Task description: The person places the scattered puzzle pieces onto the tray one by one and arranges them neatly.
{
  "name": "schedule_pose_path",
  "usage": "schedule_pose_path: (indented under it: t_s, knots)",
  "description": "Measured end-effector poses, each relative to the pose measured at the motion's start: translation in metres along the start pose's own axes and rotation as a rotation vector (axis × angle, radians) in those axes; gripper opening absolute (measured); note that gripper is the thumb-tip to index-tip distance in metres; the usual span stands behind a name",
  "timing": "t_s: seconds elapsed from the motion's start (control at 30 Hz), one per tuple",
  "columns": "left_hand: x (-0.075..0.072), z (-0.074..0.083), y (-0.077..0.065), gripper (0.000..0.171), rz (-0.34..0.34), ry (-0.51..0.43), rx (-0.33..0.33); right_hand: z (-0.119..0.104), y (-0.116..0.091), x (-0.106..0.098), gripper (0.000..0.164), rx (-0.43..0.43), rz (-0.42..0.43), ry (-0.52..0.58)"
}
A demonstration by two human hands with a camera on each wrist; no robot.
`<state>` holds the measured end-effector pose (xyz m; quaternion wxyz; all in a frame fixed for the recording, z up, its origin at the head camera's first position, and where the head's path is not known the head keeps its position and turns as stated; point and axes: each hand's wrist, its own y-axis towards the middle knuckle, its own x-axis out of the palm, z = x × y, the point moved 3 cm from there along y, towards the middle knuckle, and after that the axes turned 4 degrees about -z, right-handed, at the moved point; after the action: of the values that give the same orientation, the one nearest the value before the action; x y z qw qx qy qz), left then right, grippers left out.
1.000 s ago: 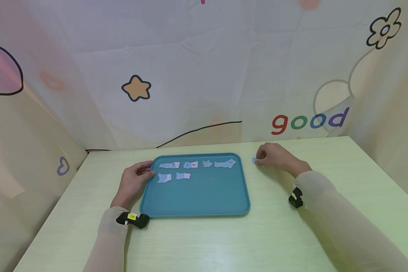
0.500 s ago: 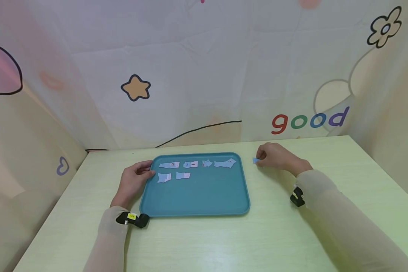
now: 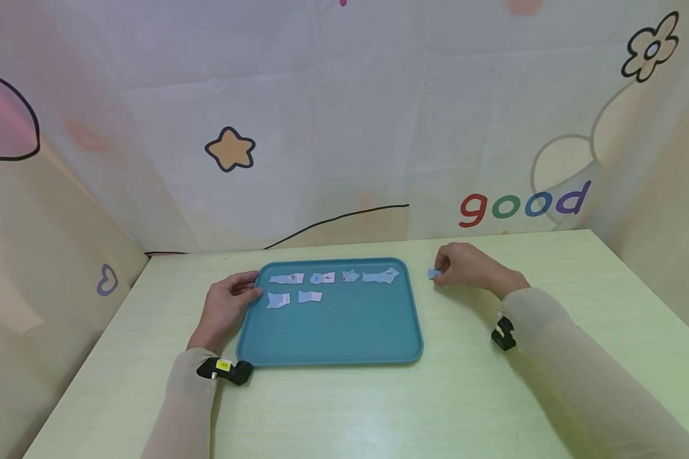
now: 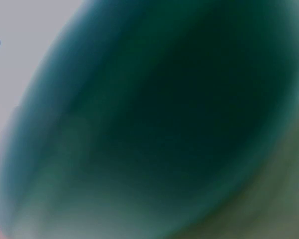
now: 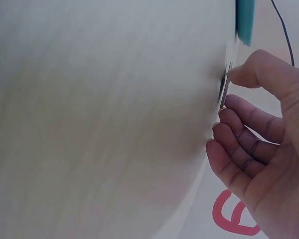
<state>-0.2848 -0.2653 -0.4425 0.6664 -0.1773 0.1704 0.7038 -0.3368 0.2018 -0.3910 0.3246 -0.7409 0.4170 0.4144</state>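
My left hand [image 3: 222,309] grips the left rim of a teal tray [image 3: 344,331], thumb on the rim and fingers beside it. On the tray lie several flat, jagged, light blue and pinkish puzzle pieces [image 3: 381,276], in two rows toward the far side. Right of the tray, my right hand [image 3: 467,266] pinches a small light blue puzzle piece [image 3: 433,273] low over the table. In the right wrist view this piece [image 5: 225,89] appears edge-on at the thumb and fingertips, close to the tabletop; whether it touches is unclear. The dark, blurred tray [image 4: 199,109] fills most of the left wrist view.
The pale wooden table [image 3: 344,414] extends around the tray. Behind it hangs a printed cloth backdrop [image 3: 333,140] that meets the table's far edge close to the right hand. A black wrist camera [image 3: 225,370] on the left sleeve sits by the tray's near-left corner.
Almost nothing differs. The right wrist has turned slightly while its fingers stay on the piece; the left hand and the tray stay put.
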Motion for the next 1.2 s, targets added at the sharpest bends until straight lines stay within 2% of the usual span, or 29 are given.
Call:
schedule_pose_path:
  t_s: [0.37, 0.87, 1.2]
  knots:
    - [0.0, -0.001, 0.001, 0.045, 0.007, 0.002, -0.007, -0.01, 0.003, -0.005, 0.022, -0.05, 0.07, 0.026]
    - [0.0, 0.0, 0.0, 0.045, 0.003, -0.001, 0.003, -0.052, 0.006, -0.005, 0.019, -0.192, 0.122, 0.011]
    - [0.0, 0.001, -0.001, 0.046, 0.0, -0.005, -0.004, -0.083, 0.014, 0.004, 0.022, -0.234, 0.097, 0.018]
